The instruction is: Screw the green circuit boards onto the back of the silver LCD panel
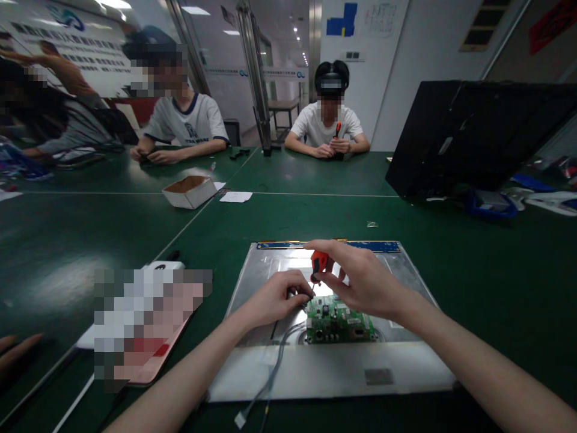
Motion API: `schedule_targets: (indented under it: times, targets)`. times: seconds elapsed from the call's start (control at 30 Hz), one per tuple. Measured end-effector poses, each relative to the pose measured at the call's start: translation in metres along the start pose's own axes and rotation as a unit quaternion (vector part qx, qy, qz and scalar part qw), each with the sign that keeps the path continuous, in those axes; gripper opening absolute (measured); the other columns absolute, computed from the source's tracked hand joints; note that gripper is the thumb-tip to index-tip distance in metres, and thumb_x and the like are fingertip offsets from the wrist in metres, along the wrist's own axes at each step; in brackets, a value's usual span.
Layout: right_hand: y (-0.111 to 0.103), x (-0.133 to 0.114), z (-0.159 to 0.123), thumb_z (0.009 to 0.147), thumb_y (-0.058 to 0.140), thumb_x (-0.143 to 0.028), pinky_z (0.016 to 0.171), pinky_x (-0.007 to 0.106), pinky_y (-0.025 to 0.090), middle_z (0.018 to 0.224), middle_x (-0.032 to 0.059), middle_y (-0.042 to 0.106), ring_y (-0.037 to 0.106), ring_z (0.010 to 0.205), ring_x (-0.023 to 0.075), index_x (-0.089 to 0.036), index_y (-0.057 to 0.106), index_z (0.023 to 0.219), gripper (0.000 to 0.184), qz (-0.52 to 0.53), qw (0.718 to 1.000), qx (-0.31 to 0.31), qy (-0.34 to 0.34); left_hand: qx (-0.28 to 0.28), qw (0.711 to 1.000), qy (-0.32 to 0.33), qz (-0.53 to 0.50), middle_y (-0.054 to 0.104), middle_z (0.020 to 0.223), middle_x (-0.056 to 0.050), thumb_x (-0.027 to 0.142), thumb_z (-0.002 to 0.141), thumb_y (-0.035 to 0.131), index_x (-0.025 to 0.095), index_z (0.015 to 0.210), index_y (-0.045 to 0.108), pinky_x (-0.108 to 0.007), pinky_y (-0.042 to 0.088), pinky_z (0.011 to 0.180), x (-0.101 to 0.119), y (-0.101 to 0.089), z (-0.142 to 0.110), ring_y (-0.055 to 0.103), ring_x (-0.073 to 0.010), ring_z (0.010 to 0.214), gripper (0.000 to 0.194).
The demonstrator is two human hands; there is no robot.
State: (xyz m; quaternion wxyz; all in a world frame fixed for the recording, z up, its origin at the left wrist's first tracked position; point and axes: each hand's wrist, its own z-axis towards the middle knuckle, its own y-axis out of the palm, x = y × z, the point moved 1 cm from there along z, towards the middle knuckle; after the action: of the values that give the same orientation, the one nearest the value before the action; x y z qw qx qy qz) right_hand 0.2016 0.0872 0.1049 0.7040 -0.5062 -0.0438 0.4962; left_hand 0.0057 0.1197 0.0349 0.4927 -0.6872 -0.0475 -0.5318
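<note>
A flat metal display panel lies on the table before me. On it sits a green circuit board. My right hand is closed around the handle of a small red and black screwdriver, whose thin shaft points down at the board's upper left corner. Beside that tip, the fingers of my left hand are pinched together at the board's edge; what lies between them is hidden. Grey cables run from the board's left side over the panel's front edge, ending in a white connector.
Left of the panel lie a white device and a pink phone-like item. Farther back stand an open paper box and a large black monitor. Across the table sit two people, one holding a red screwdriver.
</note>
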Motion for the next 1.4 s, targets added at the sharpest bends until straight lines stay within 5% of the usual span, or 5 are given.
schedule_targets:
  times: [0.47, 0.83, 1.1, 1.4]
  targets:
    - [0.0032, 0.0023, 0.0005, 0.094, 0.053, -0.024, 0.061, 0.029, 0.044, 0.096, 0.0048, 0.061, 0.055, 0.072, 0.0152, -0.018, 0.046, 0.126, 0.034, -0.042, 0.999, -0.002, -0.002, -0.006, 1.000, -0.007, 0.000, 0.068, 0.086, -0.003, 0.013, 0.082, 0.058, 0.017, 0.086, 0.069, -0.027, 0.046, 0.069, -0.0071, 0.0025, -0.0010, 0.061, -0.0166, 0.076, 0.012]
    - [0.0020, -0.0018, -0.0006, 0.088, 0.049, -0.011, 0.063, 0.029, 0.045, 0.104, 0.0064, 0.061, 0.056, 0.076, 0.0154, -0.019, 0.031, 0.141, 0.057, -0.024, 0.999, -0.037, 0.015, -0.007, 1.000, 0.013, 0.003, 0.067, 0.085, -0.003, 0.010, 0.081, 0.058, 0.017, 0.083, 0.069, -0.026, 0.046, 0.069, -0.0049, 0.0015, -0.0008, 0.060, -0.0160, 0.076, 0.013]
    - [0.0044, -0.0018, -0.0012, 0.096, 0.049, -0.027, 0.053, 0.026, 0.037, 0.094, 0.0042, 0.063, 0.053, 0.064, 0.0128, -0.018, 0.043, 0.116, 0.023, -0.088, 0.996, 0.001, -0.026, 0.002, 1.000, -0.003, 0.013, 0.067, 0.084, -0.002, 0.011, 0.081, 0.060, 0.018, 0.082, 0.069, -0.027, 0.046, 0.068, -0.0029, 0.0015, -0.0013, 0.059, -0.0153, 0.074, 0.012]
    - [-0.0001, -0.0048, -0.0011, 0.093, 0.044, -0.014, 0.066, 0.029, 0.046, 0.129, 0.0093, 0.056, 0.060, 0.086, 0.0162, -0.021, 0.035, 0.138, 0.046, -0.049, 0.998, -0.026, -0.017, 0.009, 1.000, 0.013, 0.003, 0.065, 0.082, -0.001, 0.009, 0.080, 0.059, 0.017, 0.081, 0.069, -0.025, 0.045, 0.065, -0.0047, 0.0028, -0.0008, 0.058, -0.0143, 0.070, 0.013]
